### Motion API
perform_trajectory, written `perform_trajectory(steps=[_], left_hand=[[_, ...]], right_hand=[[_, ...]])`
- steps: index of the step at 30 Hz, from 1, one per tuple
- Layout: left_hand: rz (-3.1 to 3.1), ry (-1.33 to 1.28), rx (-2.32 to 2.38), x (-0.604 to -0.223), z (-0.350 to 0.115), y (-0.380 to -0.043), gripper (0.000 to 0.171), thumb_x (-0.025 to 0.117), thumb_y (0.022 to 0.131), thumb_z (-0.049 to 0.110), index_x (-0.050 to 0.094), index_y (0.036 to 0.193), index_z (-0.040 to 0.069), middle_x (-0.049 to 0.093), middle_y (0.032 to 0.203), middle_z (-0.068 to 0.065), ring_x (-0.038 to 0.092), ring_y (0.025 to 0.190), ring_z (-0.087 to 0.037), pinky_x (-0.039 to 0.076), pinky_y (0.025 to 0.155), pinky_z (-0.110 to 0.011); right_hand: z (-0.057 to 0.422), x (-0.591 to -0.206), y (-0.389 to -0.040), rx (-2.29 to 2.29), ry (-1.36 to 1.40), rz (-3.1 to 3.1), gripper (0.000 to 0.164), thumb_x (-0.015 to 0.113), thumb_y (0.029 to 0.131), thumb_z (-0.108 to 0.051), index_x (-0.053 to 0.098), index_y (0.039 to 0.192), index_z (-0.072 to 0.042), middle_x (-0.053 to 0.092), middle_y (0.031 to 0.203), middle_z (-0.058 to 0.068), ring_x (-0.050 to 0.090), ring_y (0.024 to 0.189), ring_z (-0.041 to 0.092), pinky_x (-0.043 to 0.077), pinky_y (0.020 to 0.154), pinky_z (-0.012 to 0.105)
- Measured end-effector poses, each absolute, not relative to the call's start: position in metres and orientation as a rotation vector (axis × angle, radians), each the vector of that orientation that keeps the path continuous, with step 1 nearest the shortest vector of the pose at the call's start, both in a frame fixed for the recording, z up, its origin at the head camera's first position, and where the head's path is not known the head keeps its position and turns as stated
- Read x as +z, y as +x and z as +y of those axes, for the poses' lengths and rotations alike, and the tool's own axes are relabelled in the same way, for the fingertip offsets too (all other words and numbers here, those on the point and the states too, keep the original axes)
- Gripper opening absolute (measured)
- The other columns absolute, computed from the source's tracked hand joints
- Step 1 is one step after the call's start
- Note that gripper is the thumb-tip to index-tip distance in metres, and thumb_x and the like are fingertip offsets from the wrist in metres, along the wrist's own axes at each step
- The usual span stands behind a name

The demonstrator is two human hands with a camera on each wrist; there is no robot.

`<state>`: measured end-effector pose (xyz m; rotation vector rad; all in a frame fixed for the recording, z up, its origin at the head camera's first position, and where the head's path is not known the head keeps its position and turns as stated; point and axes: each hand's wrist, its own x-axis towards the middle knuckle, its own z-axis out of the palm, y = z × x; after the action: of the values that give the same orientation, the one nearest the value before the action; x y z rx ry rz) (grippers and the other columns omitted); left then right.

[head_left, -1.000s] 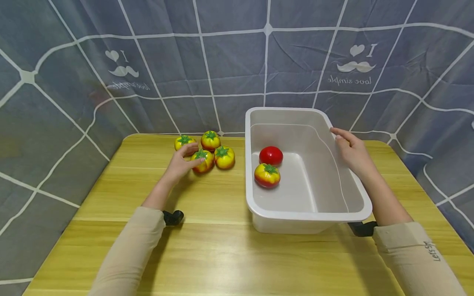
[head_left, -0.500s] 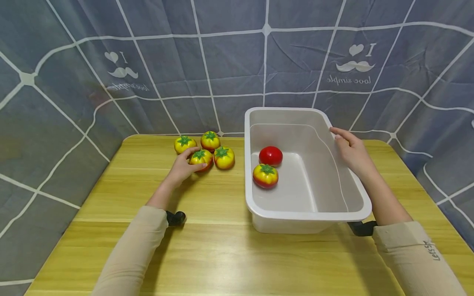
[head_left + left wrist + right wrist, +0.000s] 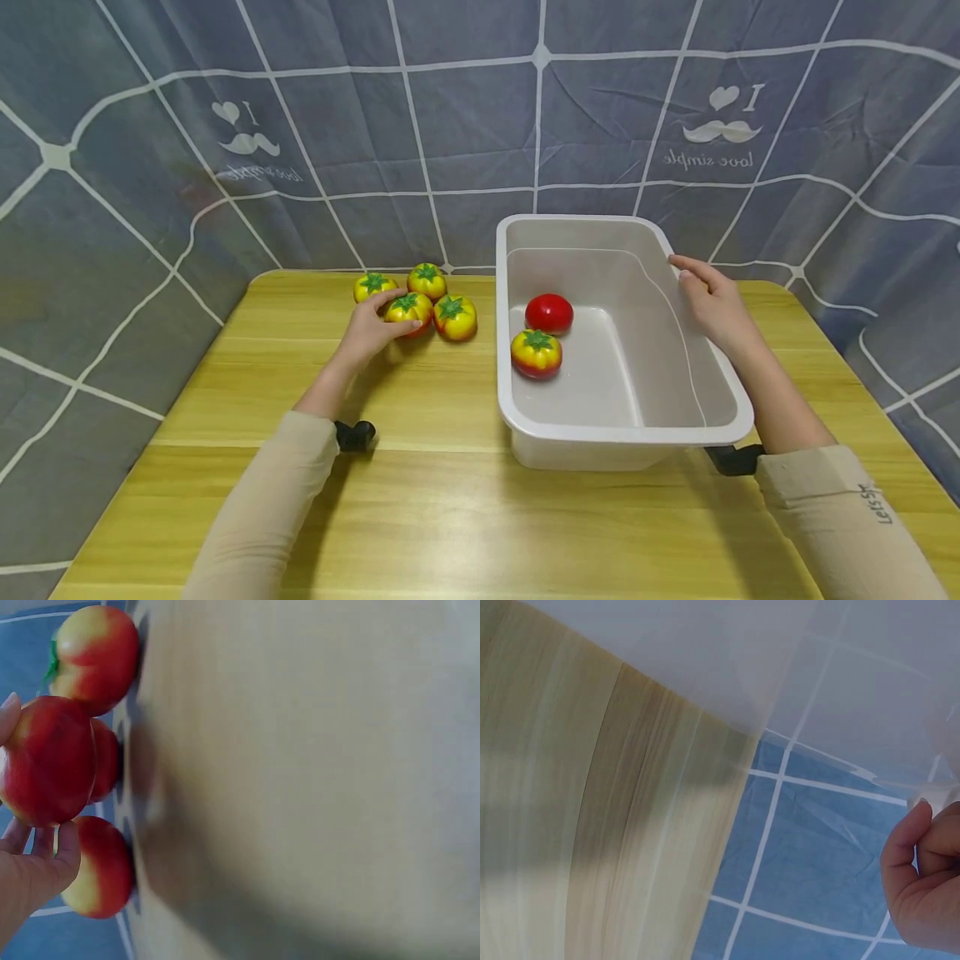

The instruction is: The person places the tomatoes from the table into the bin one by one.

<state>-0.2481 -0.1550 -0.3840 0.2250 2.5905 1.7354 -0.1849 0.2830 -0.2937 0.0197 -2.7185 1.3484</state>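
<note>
My left hand (image 3: 369, 325) holds a yellow-and-red toy tomato (image 3: 409, 309) with a green leafy top, thumb on one side and fingers on the other. In the left wrist view that tomato (image 3: 49, 761) hangs slightly off the tabletop, its red underside showing. Three similar tomatoes sit close around it: one at the back left (image 3: 367, 288), one behind (image 3: 427, 287), one to the right (image 3: 456, 321). With my right hand (image 3: 716, 310) I grip the right rim of a whitish plastic bin (image 3: 615, 434). Inside lie a plain red tomato (image 3: 549, 314) and a yellow-and-red tomato (image 3: 537, 357), against its left side.
Everything stands on a wood-grain table (image 3: 442, 517). A grey-blue curtain (image 3: 480, 125) with white lines hangs behind and at the sides. The bin's tall left wall (image 3: 504, 333) stands between the group of tomatoes and the bin's inside.
The left hand has closed round the front tomato and raised it slightly. The yellow-and-red tomato in the bin has rolled a little to the left. The right hand stays on the rim.
</note>
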Motion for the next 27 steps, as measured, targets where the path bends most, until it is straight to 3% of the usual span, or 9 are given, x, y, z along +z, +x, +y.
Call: perform_trajectory(steps=[10, 27], left_hand=[[2.629, 0.297, 1.694, -0.352, -0.146, -0.253, 0.062, 0.074, 0.080, 0.014, 0.047, 0.134, 0.001, 0.043, 0.136, -0.018, 0.045, 0.115, -0.031, 0.041, 0.097, -0.043], [2.689, 0.438, 1.683, -0.290, -0.114, -0.260, 0.061, 0.075, 0.079, 0.019, 0.050, 0.134, 0.007, 0.044, 0.135, -0.013, 0.049, 0.110, -0.026, 0.046, 0.090, -0.038]], right_hand=[[0.282, -0.293, -0.186, 1.338, -0.006, -2.720, 0.049, 0.028, 0.101, -0.029, 0.036, 0.142, -0.004, 0.032, 0.144, 0.025, 0.035, 0.125, 0.045, 0.030, 0.099, 0.060], [0.283, -0.294, -0.185, 1.332, 0.007, -2.714, 0.049, 0.029, 0.101, -0.030, 0.036, 0.142, -0.004, 0.032, 0.144, 0.025, 0.034, 0.126, 0.046, 0.029, 0.099, 0.061]])
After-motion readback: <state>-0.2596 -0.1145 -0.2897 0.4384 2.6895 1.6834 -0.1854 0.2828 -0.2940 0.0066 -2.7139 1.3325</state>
